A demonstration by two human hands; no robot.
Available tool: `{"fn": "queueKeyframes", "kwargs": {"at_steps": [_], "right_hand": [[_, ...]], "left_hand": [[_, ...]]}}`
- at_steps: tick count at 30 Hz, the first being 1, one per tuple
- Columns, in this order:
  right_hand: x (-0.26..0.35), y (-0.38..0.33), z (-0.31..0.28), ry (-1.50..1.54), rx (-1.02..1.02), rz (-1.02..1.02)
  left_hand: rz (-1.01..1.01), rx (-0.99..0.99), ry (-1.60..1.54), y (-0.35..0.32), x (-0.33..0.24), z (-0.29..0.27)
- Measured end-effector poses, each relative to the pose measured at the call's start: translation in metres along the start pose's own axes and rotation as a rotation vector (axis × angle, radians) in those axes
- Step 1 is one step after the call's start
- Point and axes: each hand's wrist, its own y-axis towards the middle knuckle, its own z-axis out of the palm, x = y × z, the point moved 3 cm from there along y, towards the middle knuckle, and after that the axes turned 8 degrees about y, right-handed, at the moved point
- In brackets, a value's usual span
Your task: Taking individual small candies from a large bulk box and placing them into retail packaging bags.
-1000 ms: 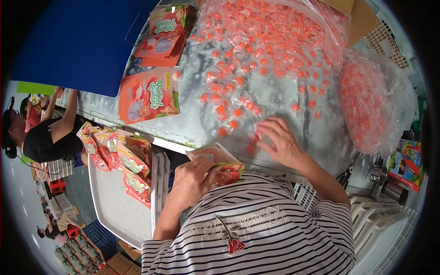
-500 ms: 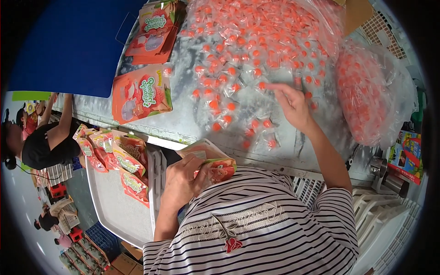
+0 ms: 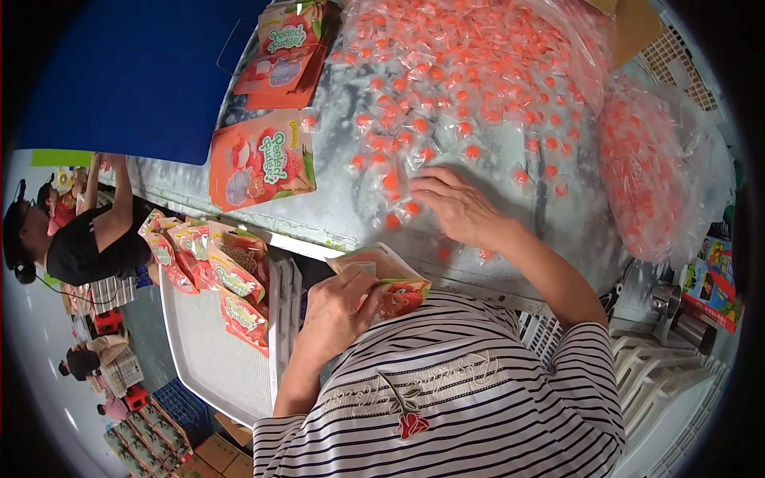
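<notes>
My left hand (image 3: 339,307) is closed on the side of a red candy pouch (image 3: 404,298), held against the front of my striped shirt at the table's near edge. The pouch's top gapes toward the table. Over the tabletop, my right hand (image 3: 456,207) stretches its fingers leftward, palm down, beside loose wrapped candies (image 3: 390,182). These are small orange-red balls in clear wrappers. What lies under the palm is hidden. A large heap of the same candies (image 3: 478,60) covers the far part of the table.
Flat pouches (image 3: 263,163) lie at the table's left, with a stack (image 3: 287,60) beyond. Filled pouches (image 3: 227,267) rest on a white tray (image 3: 211,350) at lower left. A clear bag of candies (image 3: 649,171) stands at right. A blue panel (image 3: 127,76) and a person (image 3: 92,247) are at left.
My right hand has moved left and nearer to me, over the close candies. My left hand keeps its hold on the pouch. The whole view has shifted slightly.
</notes>
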Motion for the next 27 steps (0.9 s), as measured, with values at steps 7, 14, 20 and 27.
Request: {"fn": "queueKeyframes", "kwargs": {"at_steps": [7, 14, 20, 27], "right_hand": [[-0.017, -0.067, -0.042, 0.396, -0.104, 0.395], [0.024, -0.079, -0.013, -0.053, -0.185, 0.338], [0.018, -0.06, 0.02, -0.173, -0.152, 0.253], [0.008, -0.083, 0.003, -0.307, -0.24, 0.093]], "left_hand": [[-0.033, -0.01, -0.05, -0.002, 0.006, -0.001], [0.025, -0.006, -0.04, 0.007, 0.005, 0.002], [0.046, -0.047, -0.017, 0.002, -0.003, 0.002], [0.091, -0.077, -0.024, 0.005, -0.006, -0.001]]}}
